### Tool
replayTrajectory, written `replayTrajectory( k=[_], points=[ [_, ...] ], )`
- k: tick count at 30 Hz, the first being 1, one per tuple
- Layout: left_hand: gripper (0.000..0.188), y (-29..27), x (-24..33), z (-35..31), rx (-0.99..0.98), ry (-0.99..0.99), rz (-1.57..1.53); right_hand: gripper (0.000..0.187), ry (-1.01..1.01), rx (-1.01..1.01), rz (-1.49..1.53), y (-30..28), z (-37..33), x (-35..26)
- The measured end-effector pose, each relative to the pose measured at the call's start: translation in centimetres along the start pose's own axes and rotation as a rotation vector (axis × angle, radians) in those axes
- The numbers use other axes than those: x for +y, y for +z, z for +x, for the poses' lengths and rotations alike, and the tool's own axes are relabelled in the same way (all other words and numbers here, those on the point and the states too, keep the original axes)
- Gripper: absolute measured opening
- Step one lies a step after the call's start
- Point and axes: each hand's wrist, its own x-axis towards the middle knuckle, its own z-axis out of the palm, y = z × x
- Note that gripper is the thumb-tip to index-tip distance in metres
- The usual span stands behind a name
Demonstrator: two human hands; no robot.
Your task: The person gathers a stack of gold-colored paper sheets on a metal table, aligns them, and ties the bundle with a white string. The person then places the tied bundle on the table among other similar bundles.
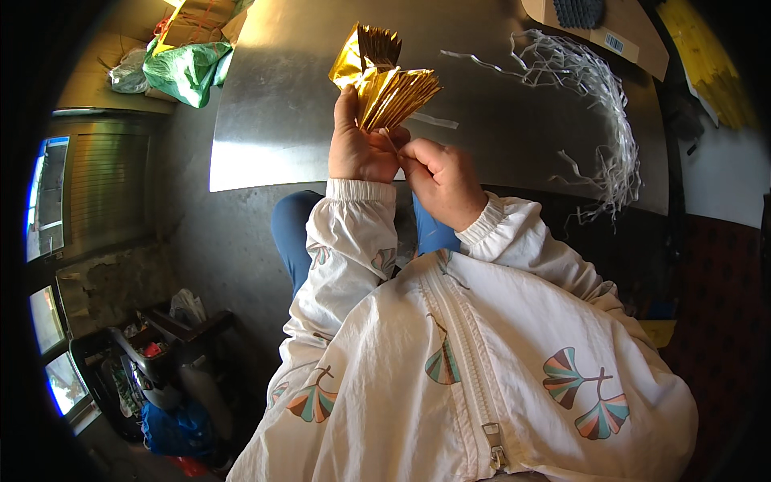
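Note:
A folded bundle of shiny gold foil paper stands up from my left hand. The left thumb lies along its lower left side and the fingers close round its base. Many thin pleats fan out to the right and upward. My right hand is held against the left one, thumb and forefinger pinched at what looks like a thin pale strip below the bundle. Part of that strip is hidden by the fingers. Both hands are above the near edge of the metal table.
A loose heap of white plastic strips lies on the right of the metal table, with one short strip near the bundle. Cardboard sits far right. Green plastic bags are far left; an electric scooter stands lower left.

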Motion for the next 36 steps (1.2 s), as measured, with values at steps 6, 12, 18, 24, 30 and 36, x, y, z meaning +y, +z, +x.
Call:
replayTrajectory(
  k=[6, 12, 18, 24, 30, 36],
  points=[
    [0.034, 0.4, 0.4, -0.3, -0.029, 0.024, 0.07, 0.002, -0.006, -0.009, -0.006, -0.1, 0.0, -0.3],
    [0.033, 0.7, 0.8, -0.7, -0.017, 0.011, 0.044, 0.003, -0.025, -0.015, 0.017, -0.4, 0.1, -0.5],
    [0.032, 1.0, 1.2, -1.4, -0.082, -0.022, -0.005, 0.002, -0.057, -0.003, -0.002, -0.5, 0.0, -1.2],
    [0.033, 1.3, 2.2, -2.2, -0.236, -0.086, -0.054, 0.005, -0.086, -0.057, -0.031, -1.0, -0.1, -2.2],
    [0.041, 1.6, 2.4, -2.7, -0.424, -0.121, -0.1, 0.006, -0.107, -0.088, -0.061, -1.2, -0.1, -3.0],
    [0.041, 2.1, 2.5, -3.3, -0.461, -0.123, -0.203, 0.005, -0.152, -0.051, -0.064, -1.1, -0.1, -3.1]
  ],
)
